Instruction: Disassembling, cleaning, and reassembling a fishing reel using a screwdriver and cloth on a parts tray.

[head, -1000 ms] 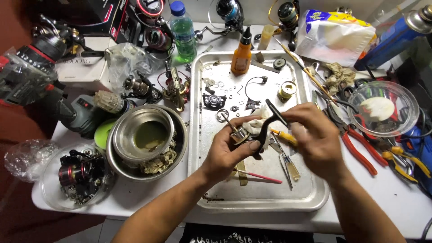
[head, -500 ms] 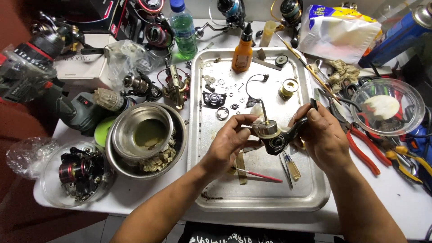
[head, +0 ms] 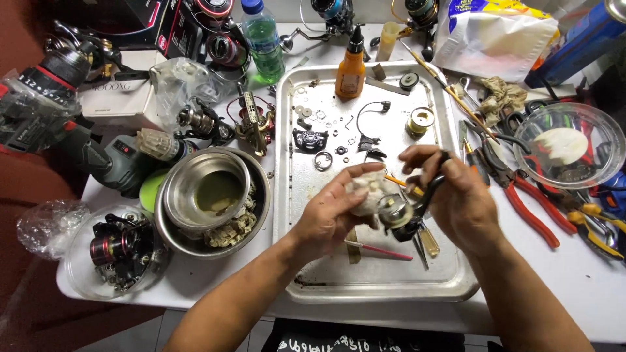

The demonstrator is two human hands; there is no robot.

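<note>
While gripped over the middle of the metal tray (head: pixel 450 287), just right of frame centre: black reel body (head: pixel 403 218), pinched in closed fingers of right hand (head: pixel 456 195). Left hand (head: pixel 332 212) curled shut around a pale rag (head: pixel 365 192), pressed against the reel. Orange bottle (head: pixel 351 68) upright at tray's upper edge. Steel bowl (head: pixel 215 195) left of tray; red pliers (head: pixel 528 202) on the desk (head: pixel 587 293), right.

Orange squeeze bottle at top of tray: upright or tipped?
Upright. The orange squeeze bottle stands on its base at the metal tray's far edge, black nozzle pointing up.
</note>
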